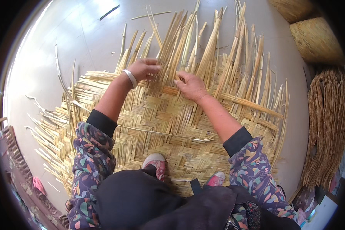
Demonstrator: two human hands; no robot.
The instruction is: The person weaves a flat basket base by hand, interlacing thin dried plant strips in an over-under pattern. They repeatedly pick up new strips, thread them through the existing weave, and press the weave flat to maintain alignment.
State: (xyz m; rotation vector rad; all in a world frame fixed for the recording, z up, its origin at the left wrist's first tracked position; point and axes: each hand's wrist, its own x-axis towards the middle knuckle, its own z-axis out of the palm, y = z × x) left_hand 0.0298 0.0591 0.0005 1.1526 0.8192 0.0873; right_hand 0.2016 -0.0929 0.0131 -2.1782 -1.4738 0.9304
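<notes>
My right hand pinches a reed strip; my left hand blurs, so I can't tell its grip. Uneven tugging could crack the reed strip or loosen the woven mat.

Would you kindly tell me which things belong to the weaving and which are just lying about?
Weaving: left hand, right hand, mat, stalks.

Apparently just lying about: dark stick, pink item, brown bundle, woven pieces.

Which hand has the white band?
The left hand: a white band circles its wrist, whereas the right hand has a bare wrist.
</notes>
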